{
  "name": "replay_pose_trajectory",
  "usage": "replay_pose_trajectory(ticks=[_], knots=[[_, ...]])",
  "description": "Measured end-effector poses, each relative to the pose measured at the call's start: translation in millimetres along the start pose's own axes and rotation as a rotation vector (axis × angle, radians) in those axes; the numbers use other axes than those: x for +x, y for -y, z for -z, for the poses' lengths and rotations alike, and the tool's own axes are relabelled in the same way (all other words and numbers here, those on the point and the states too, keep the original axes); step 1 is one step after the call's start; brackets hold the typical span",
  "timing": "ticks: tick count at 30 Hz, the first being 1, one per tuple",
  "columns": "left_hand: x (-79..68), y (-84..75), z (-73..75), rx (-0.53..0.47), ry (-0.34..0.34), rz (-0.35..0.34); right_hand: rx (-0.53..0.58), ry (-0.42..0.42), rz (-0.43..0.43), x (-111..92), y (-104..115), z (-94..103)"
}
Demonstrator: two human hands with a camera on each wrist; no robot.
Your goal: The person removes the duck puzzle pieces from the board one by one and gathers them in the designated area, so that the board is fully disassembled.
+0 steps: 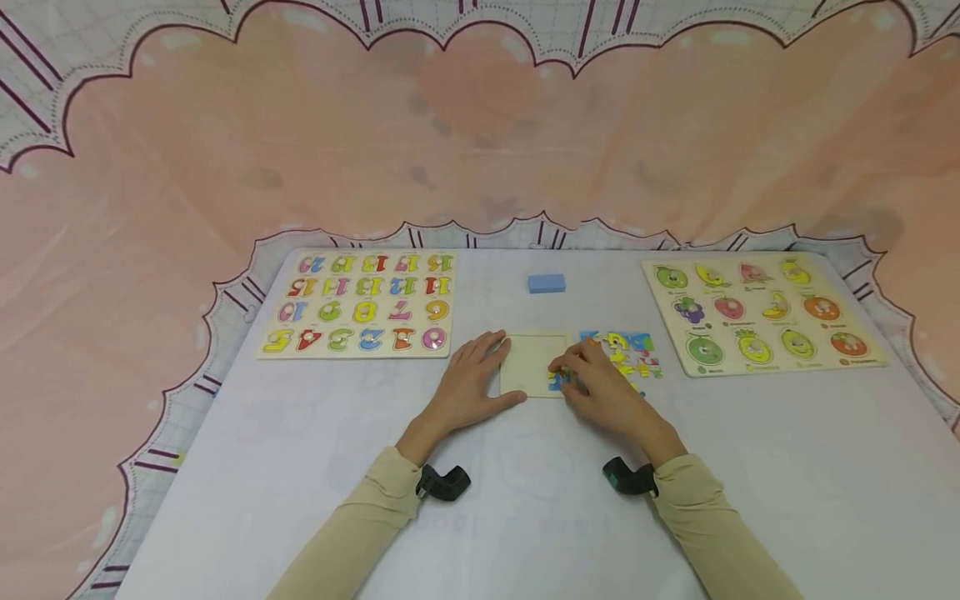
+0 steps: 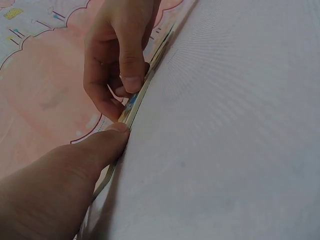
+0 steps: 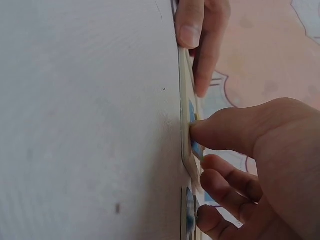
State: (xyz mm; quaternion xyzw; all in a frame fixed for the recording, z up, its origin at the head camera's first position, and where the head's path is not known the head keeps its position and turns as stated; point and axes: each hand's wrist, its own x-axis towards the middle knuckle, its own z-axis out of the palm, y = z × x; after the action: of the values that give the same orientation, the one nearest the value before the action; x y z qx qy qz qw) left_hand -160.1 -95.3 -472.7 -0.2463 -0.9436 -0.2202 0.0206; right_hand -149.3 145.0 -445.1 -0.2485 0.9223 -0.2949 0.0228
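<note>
A small cream puzzle board lies in front of me, mostly bare. My left hand rests along its left side with fingers extended, the thumb at the near edge. At the board's near right corner, my right hand pinches a blue and yellow jigsaw piece low against the surface. In the right wrist view the right thumb sits on the blue piece, with the other fingers bent beside it. Just right of the board lies a colourful picture puzzle, partly hidden under the right hand.
A number puzzle board lies at the left, and a fruit puzzle board at the right. Beyond the small board is a blue block. All lie on a white-covered table before a peach patterned cloth.
</note>
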Motion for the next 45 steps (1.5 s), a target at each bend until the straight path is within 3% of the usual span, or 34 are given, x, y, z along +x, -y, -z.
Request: replay_pose_trajectory(ticks=[13, 18, 25, 33, 45], knots=[[-0.2, -0.8, 0.3, -0.005, -0.013, -0.009, 0.061, -0.032, 0.031, 0.1, -0.4, 2.9], [-0.3, -1.0, 0.4, -0.009, -0.015, -0.007, 0.137, -0.033, -0.005, 1.4, 0.3, 3.1], [-0.8, -0.7, 0.2, -0.007, -0.007, -0.007, 0.248, -0.066, 0.014, 1.7, 3.0, 2.1], [-0.1, -0.4, -0.3, -0.009, -0.01, -0.009, 0.312, -0.05, -0.091, 1.6, 1.7, 3.4], [-0.5, -0.5, -0.3, -0.009, -0.016, -0.016, 0.347, -0.025, -0.12, -3.1, -12.0, 17.4]])
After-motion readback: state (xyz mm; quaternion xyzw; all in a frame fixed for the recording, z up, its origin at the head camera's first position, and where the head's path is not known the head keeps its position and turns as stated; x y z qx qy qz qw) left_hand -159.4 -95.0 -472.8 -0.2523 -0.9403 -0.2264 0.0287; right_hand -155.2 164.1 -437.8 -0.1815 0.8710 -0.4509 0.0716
